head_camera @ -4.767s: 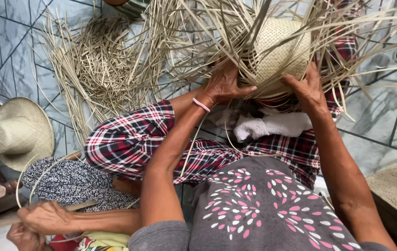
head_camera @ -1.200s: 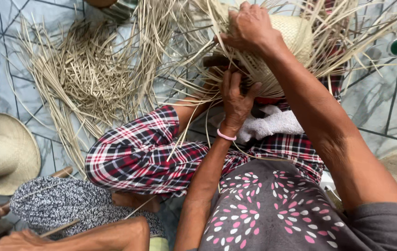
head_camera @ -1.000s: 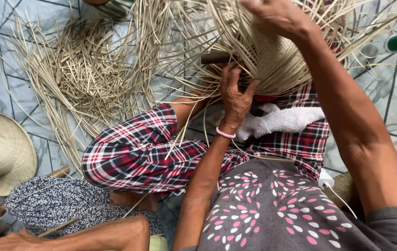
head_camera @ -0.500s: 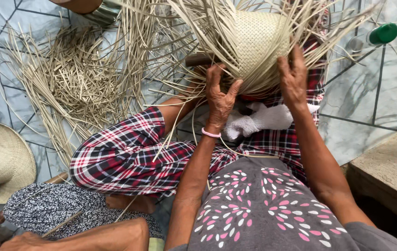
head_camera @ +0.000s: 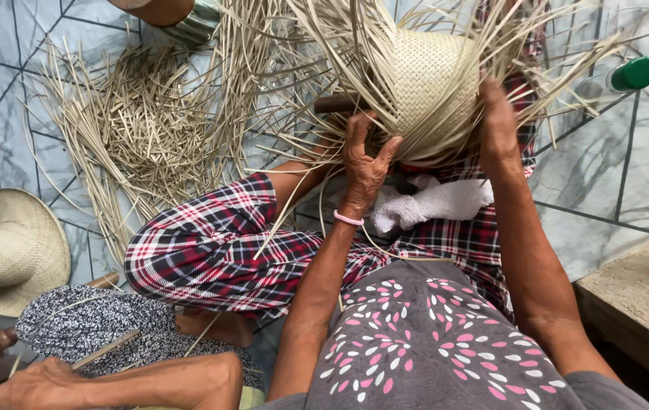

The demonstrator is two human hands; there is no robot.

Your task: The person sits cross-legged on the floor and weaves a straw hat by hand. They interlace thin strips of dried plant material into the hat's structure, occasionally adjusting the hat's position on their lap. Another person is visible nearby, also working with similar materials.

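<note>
A half-woven straw hat crown (head_camera: 432,80) sits above my lap, with long loose straw strands fanning out from its rim. My left hand (head_camera: 364,161) grips the lower left rim of the crown, fingers curled into the strands. My right hand (head_camera: 497,121) presses against the crown's right side and holds it. A pink band circles my left wrist. A white cloth (head_camera: 434,205) lies on my plaid-trousered legs just under the crown.
A pile of loose straw (head_camera: 146,129) covers the tiled floor at upper left. A finished straw hat (head_camera: 7,250) lies at the left. Another person's arm (head_camera: 119,380) reaches in at bottom left. A green-capped bottle (head_camera: 632,74) stands upper right; a concrete step (head_camera: 639,300) is at right.
My right hand came down from on top of the crown to its right side. The crown tipped so its woven top faces up, and my left hand shifted along the lower rim.
</note>
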